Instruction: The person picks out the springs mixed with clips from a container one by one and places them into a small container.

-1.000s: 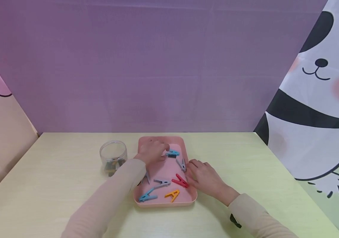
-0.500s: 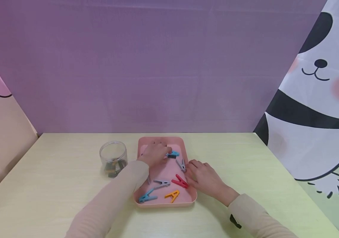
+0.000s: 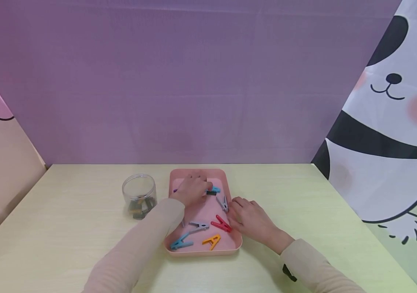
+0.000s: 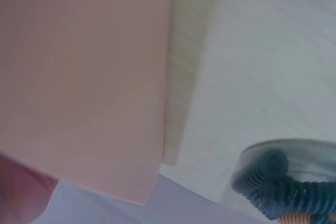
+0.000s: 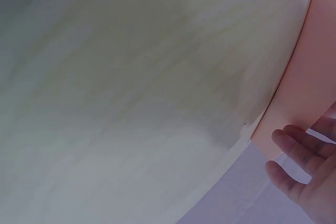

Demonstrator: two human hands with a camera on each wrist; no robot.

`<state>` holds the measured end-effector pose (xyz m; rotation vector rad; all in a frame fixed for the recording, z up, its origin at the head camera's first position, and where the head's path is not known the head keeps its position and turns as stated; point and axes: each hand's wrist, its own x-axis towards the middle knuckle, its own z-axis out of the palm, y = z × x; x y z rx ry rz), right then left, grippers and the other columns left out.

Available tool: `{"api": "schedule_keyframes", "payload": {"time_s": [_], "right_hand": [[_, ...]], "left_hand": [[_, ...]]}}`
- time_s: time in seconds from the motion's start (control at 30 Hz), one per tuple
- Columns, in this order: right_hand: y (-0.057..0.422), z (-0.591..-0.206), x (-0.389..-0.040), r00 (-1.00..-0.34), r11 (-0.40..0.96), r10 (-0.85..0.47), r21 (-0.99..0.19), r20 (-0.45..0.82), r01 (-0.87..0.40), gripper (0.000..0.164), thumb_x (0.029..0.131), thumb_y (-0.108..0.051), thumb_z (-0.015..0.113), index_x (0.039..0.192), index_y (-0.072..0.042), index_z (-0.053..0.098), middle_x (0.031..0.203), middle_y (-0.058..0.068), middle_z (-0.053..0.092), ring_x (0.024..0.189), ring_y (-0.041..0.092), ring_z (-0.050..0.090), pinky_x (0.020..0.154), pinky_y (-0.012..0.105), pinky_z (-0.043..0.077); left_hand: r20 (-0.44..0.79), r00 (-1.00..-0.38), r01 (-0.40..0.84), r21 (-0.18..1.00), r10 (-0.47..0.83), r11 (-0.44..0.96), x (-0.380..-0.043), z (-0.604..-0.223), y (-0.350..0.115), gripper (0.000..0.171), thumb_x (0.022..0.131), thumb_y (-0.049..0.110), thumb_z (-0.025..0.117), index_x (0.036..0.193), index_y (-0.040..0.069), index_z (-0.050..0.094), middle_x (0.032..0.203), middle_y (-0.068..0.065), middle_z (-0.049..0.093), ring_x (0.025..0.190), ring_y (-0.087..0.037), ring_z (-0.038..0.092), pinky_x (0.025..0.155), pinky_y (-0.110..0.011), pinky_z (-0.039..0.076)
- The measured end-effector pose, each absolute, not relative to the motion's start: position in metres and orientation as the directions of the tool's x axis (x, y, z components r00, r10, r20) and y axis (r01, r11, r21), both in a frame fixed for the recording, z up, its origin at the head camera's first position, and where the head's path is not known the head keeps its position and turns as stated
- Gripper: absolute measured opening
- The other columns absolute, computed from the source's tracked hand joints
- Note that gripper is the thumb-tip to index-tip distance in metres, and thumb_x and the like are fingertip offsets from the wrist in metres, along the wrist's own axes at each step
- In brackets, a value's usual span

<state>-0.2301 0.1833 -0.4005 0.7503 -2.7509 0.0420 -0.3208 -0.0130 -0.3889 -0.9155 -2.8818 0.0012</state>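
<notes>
My left hand (image 3: 193, 191) reaches down into the far end of a pink tray (image 3: 202, 253), its fingertips beside a light blue clothespin (image 3: 215, 189) and a black coiled piece (image 3: 211, 193). The hand covers part of both, so whether it pinches anything is hidden. My right hand (image 3: 251, 219) rests against the tray's right side. In the right wrist view its fingers (image 5: 296, 153) lie loosely bent and spread at the outer wall. Nearby in the tray lie a grey clothespin (image 3: 224, 204) and a red clothespin (image 3: 221, 224).
Closer to the tray's front are another grey clothespin (image 3: 199, 226), a blue clothespin (image 3: 182, 242) and a yellow clothespin (image 3: 212, 241). Left of the tray stands a clear jar (image 3: 139, 176) with dark coiled hair ties (image 4: 294, 198) inside. A purple cloth (image 3: 179, 81) hangs behind the table.
My left hand has shifted slightly to the right and covers more of the light blue clothespin. A small purple piece shows left of it. My right hand stays at the tray's side.
</notes>
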Motion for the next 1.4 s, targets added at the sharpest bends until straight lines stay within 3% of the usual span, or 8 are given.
{"api": "schedule_keyframes", "payload": {"time_s": [0.3, 0.8, 1.4], "right_hand": [[0.1831, -0.3999, -0.2300, -0.824, 0.865, -0.490, 0.043, 0.285, -0.500, 0.037, 0.080, -0.031, 0.066, 0.109, -0.010, 0.060, 0.108, 0.004, 0.059, 0.096, 0.017, 0.056, 0.080, 0.038, 0.049], [0.1838, -0.3989, -0.2303, -0.829, 0.866, -0.489, 0.039, 0.270, -0.498, 0.038, 0.081, -0.031, 0.065, 0.112, -0.011, 0.059, 0.110, 0.004, 0.058, 0.099, 0.018, 0.055, 0.082, 0.039, 0.049], [0.1832, -0.3996, -0.2300, -0.821, 0.862, -0.497, 0.057, 0.281, -0.503, 0.038, 0.080, -0.031, 0.066, 0.110, -0.008, 0.060, 0.109, 0.006, 0.059, 0.098, 0.019, 0.056, 0.081, 0.039, 0.050]], "left_hand": [[0.085, -0.842, 0.539, 0.086, 0.532, 0.838, -0.3214, -0.3894, -0.0101, 0.025, 0.080, 0.026, 0.069, 0.105, 0.024, 0.066, 0.107, 0.003, 0.057, 0.107, -0.014, 0.043, 0.103, -0.033, 0.036], [0.102, -0.841, 0.538, 0.064, 0.531, 0.840, -0.3216, -0.3899, -0.0103, 0.027, 0.080, 0.028, 0.070, 0.104, 0.018, 0.064, 0.096, 0.003, 0.059, 0.103, -0.015, 0.045, 0.104, -0.032, 0.034], [0.074, -0.841, 0.541, 0.106, 0.536, 0.835, -0.3220, -0.3921, -0.0145, 0.020, 0.080, 0.030, 0.070, 0.092, 0.015, 0.065, 0.088, 0.003, 0.052, 0.096, -0.014, 0.042, 0.094, -0.030, 0.039]]}}
